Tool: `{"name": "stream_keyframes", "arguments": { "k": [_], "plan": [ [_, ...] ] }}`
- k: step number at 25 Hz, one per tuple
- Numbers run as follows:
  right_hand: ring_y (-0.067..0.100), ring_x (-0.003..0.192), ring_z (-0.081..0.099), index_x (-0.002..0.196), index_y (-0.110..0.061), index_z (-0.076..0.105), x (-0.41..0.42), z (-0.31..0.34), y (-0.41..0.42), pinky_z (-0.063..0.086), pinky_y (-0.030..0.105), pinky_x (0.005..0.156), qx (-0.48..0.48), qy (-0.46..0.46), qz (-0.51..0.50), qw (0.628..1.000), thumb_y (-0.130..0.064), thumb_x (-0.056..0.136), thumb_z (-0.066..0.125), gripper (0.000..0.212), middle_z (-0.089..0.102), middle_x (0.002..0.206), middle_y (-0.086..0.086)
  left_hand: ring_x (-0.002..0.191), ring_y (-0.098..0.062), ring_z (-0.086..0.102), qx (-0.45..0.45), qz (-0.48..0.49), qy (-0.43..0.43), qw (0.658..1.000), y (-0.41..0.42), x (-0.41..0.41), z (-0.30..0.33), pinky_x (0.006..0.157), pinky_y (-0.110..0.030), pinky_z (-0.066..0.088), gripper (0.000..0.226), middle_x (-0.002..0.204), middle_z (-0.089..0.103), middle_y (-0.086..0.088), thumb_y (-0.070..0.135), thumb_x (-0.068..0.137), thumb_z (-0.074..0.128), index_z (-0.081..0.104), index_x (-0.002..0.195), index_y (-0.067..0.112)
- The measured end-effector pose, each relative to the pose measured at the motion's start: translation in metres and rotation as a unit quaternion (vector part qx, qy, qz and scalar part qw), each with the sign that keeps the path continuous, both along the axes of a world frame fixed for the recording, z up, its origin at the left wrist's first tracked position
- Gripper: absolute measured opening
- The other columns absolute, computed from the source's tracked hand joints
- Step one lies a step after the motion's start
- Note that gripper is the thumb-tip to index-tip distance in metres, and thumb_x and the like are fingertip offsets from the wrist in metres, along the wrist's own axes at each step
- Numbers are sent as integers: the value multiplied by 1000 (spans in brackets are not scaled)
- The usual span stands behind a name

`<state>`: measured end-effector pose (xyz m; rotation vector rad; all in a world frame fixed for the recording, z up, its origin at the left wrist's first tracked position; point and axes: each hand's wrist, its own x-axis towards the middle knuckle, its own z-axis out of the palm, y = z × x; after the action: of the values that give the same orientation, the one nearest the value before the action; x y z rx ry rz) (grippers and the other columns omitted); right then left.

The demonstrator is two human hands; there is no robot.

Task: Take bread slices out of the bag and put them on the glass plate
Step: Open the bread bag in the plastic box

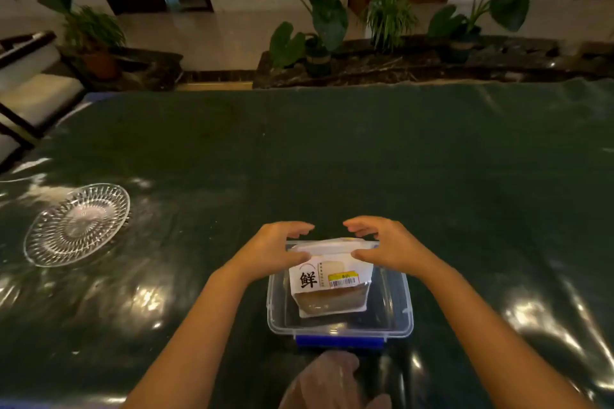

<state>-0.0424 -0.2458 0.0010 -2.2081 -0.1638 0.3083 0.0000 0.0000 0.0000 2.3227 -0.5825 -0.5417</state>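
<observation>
On a table (332, 149) draped in dark green cloth under a glossy clear sheet, a person's two bare hands meet over a sealed bread bag (327, 279) that stands upright inside a clear plastic storage box (397, 319) near the front edge. Left hand (277, 247) and right hand (387, 244) sit at the top of the bag from either side, thumbs pressed against its near face just below the folded white top strip and fingers arched over the far side, the fingertips of the two hands close but not touching each other; how firmly either hand pinches the bag cannot be told from this angle. Bread slices show through the clear lower half of the bag, beneath a white label bearing a large black Chinese character and a yellow barcode sticker. A blue clip (339, 341) lies along the box's near rim. Well apart to the left, the glass plate (77, 225), cut with a radiating pattern, rests flat on the table with nothing on it. Just in front of the box, at the bottom of the picture, lies a crumpled piece of thin, translucent plastic (327, 378); whether it is a glove or a wrapper cannot be told. Beyond the table's far edge, potted plants (319, 26) with broad dark leaves stand along a low stone ledge before a pale tiled floor, and part of a wooden chair (30, 90) with a light cushion is visible at the far left.
</observation>
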Motion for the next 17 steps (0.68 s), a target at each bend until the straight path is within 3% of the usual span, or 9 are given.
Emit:
{"name": "stream_keyframes", "arguments": {
  "k": [2, 5, 12, 17],
  "plan": [
    [1, 96, 56, 120, -27, 55, 2, -4, -4, 47, 6, 64, 24, 29, -13, 999, -12, 76, 70, 49, 60, 115, -5, 101, 5, 50, -8, 25, 22, 999, -2, 0, -4, 78, -13, 42, 50, 122, 59, 12, 25, 78, 70, 52, 124, 36],
    [6, 100, 58, 115, -26, 58, 2, -14, -8, 50, 12, 69, 39, 51, -24, 998, -10, 76, 68, 43, 59, 107, -11, 93, 5, 53, -17, 59, 39, 997, 2, -5, -13, 64, -10, 45, 43, 108, 59, 18, 19, 79, 70, 58, 117, 35],
    [9, 98, 60, 110, -24, 63, 18, -14, -9, 53, 22, 74, 54, 91, -23, 994, -8, 78, 66, 36, 65, 99, -10, 94, -5, 60, -60, 102, 56, 991, 7, -7, -20, 74, -21, 52, 26, 98, 64, 13, 10, 81, 66, 70, 96, 32],
    [9, 90, 65, 84, -25, 73, 20, -9, -6, 56, 29, 77, 47, 87, -9, 995, -15, 76, 70, 13, 70, 90, -9, 83, 2, 66, -90, 123, 102, 983, 7, -6, -20, 61, -15, 53, 30, 86, 69, 14, 10, 82, 65, 68, 77, 39]
  ]
}}
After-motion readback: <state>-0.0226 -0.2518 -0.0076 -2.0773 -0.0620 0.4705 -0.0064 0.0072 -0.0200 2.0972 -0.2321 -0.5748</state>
